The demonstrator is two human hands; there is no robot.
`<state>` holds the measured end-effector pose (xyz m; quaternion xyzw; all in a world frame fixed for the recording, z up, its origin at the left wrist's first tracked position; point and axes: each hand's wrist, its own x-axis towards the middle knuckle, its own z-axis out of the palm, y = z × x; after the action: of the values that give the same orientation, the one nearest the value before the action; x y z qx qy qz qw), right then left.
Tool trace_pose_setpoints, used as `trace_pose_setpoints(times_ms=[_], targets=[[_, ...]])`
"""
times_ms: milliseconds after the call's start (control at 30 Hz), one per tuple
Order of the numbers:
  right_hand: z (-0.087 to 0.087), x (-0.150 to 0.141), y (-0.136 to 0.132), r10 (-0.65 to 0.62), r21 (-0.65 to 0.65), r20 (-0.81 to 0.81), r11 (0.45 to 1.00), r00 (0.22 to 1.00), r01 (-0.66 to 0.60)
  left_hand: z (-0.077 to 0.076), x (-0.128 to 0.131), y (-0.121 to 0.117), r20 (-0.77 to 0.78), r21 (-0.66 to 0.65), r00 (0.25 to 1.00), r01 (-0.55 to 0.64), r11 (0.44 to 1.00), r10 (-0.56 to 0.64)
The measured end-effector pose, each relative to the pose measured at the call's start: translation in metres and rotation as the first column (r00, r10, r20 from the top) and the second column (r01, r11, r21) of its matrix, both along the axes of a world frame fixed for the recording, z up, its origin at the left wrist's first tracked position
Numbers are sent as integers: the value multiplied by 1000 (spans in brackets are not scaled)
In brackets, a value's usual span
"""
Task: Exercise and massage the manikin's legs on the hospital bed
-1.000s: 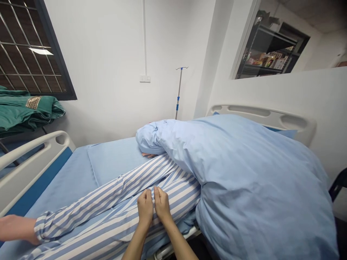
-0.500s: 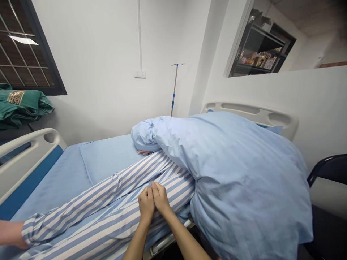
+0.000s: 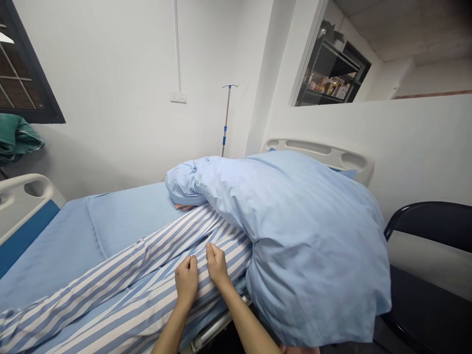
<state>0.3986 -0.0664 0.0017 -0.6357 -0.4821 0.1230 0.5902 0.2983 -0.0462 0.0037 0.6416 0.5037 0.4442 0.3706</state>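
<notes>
My left hand (image 3: 186, 281) and my right hand (image 3: 217, 263) rest side by side on the blue-and-white striped trouser leg (image 3: 147, 280) of a person lying on the hospital bed. Both hands have their fingers curled and pressed into the cloth over the thigh. A light blue quilt (image 3: 295, 226) covers the person's upper body just right of my hands. One hand of the lying person (image 3: 183, 207) peeks out under the quilt's edge.
The bed has a blue sheet (image 3: 110, 221), a white footboard (image 3: 22, 196) at left and a headboard (image 3: 320, 152) at right. An IV pole (image 3: 225, 120) stands by the wall. A black chair (image 3: 427, 231) is at right. Green cloth (image 3: 16, 137) lies at far left.
The view has turned to the right, so the person's foot has left the frame. My two hands have moved slightly apart on the thigh.
</notes>
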Motion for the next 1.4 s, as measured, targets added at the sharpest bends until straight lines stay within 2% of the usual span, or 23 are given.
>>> trace_pose_setpoints(times_ms=[167,233,333,500,667,767,833,1067,1233,1333,1400], targets=[[3,1,0,-14,23,-12,1000,1000,15,23,21,3,158,-15,987,-36,999,38],[1,2,1,-23,37,1,999,1000,23,26,31,2,218,-13,976,-10,1000,12],[-1,2,1,-23,46,-8,999,1000,23,17,41,1,188,-16,981,47,999,-43],[2,3,1,-33,44,-34,998,999,35,0,40,5,70,31,990,117,993,-119],[22,13,-1,-10,-2,94,1000,996,10,1,40,7,57,64,992,111,992,-115],[32,25,-4,-8,16,169,1000,986,5,2,41,6,50,73,993,104,992,-108],[30,31,-5,-36,27,161,999,986,32,3,42,4,44,77,993,103,992,-106],[2,28,-6,-125,18,205,992,971,124,4,43,0,24,74,992,126,989,-128],[5,28,-6,-114,12,206,993,972,114,4,44,4,43,-3,985,169,986,-169],[7,29,-5,-120,21,166,993,979,119,13,47,7,111,-43,962,257,965,-251],[7,30,-5,-114,33,124,993,986,111,21,52,9,191,-45,947,270,962,-257]])
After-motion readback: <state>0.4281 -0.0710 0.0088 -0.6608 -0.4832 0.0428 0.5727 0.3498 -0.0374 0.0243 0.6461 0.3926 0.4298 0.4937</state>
